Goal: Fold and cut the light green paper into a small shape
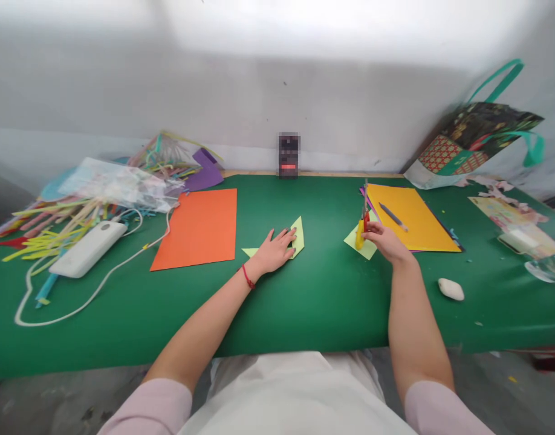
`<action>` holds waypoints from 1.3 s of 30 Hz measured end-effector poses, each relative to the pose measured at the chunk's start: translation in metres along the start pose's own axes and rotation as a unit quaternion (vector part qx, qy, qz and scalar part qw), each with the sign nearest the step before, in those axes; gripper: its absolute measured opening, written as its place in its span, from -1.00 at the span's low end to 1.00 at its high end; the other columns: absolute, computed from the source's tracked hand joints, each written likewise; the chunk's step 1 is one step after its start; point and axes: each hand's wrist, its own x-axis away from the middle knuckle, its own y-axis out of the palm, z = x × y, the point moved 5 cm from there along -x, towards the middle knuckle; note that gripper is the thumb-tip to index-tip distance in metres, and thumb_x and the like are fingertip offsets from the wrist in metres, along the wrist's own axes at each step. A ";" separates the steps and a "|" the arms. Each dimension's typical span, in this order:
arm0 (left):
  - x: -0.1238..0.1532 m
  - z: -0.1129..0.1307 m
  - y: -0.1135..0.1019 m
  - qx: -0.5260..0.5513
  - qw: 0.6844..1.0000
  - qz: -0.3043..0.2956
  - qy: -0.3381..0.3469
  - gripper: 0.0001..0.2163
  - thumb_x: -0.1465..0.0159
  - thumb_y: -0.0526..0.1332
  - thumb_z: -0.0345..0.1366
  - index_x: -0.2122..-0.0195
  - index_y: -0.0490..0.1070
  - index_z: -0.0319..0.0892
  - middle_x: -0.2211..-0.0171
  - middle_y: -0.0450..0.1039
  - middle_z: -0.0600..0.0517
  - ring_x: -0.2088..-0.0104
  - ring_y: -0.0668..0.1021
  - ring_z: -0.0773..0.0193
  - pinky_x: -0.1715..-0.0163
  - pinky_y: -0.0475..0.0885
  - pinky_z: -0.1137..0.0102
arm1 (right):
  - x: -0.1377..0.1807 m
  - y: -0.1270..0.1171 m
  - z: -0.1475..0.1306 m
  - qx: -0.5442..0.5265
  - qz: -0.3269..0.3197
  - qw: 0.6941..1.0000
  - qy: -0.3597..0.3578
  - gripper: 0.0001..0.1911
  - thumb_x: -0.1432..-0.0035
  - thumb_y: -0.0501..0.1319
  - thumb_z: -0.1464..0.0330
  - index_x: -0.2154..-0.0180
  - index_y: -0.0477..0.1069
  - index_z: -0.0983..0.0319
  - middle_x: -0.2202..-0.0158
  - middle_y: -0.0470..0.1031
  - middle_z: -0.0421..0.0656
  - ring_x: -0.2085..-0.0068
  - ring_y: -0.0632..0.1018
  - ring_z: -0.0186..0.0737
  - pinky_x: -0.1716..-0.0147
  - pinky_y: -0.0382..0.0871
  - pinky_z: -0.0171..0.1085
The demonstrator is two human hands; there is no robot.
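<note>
My left hand [275, 250] lies flat with its fingers spread over a piece of light green paper [299, 235], whose pointed ends stick out on both sides. On the right, my right hand [386, 240] grips a pair of scissors [360, 234] with yellow and red handles, blades pointing away from me. Beneath the scissors is another light green paper piece [368, 251]. Just beyond that hand, a grey pen [393, 216] rests on a stack of yellow paper [422, 220].
An orange sheet [200, 226] lies left of my left hand. Farther left are a white power bank [89, 249] with a cable and many paper strips [46, 226]. A white case [450, 289] sits at right. A patterned bag [459, 151] leans on the wall behind a phone-like device [289, 156].
</note>
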 end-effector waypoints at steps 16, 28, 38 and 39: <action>-0.004 -0.004 0.003 -0.025 0.998 -0.063 0.009 -0.52 -0.38 -0.18 -0.22 -0.32 -0.05 -0.09 -0.36 -0.15 0.02 -0.34 0.00 0.17 -0.27 -0.13 0.09 | 0.034 0.126 -0.021 -0.087 -0.092 0.988 -0.086 -0.49 0.19 0.35 0.01 0.44 0.12 0.14 0.51 0.36 -0.29 0.68 0.36 -0.40 0.86 0.05 -0.42; -0.005 -0.011 0.009 -0.009 0.999 -0.031 0.026 -0.53 -0.37 -0.20 -0.27 -0.32 -0.05 -0.07 -0.34 -0.05 0.04 -0.33 0.03 0.23 -0.27 -0.13 0.12 | 0.037 0.155 -0.039 -0.105 -0.035 0.982 -0.150 -0.46 -0.13 0.06 -0.04 0.69 0.09 0.17 0.78 0.19 -0.26 0.75 0.24 -0.41 0.81 0.05 -0.38; -0.006 -0.011 0.012 -0.020 0.999 -0.024 0.028 -0.52 -0.37 -0.21 -0.26 -0.32 -0.05 -0.11 -0.33 -0.03 0.01 -0.33 0.03 0.22 -0.27 -0.11 0.11 | 0.045 0.167 -0.013 -0.031 -0.009 0.976 -0.217 -0.60 -0.20 0.02 0.05 0.56 0.11 0.13 0.66 0.24 -0.27 0.65 0.31 -0.33 0.61 0.27 -0.30; -0.006 -0.011 0.012 -0.021 0.999 -0.026 0.028 -0.52 -0.37 -0.21 -0.26 -0.32 -0.05 -0.12 -0.33 -0.03 0.00 -0.33 0.03 0.22 -0.27 -0.12 0.12 | 0.045 0.167 -0.014 -0.025 -0.011 0.974 -0.225 -0.61 -0.21 0.02 0.06 0.56 0.11 0.13 0.65 0.24 -0.27 0.64 0.32 -0.32 0.59 0.28 -0.29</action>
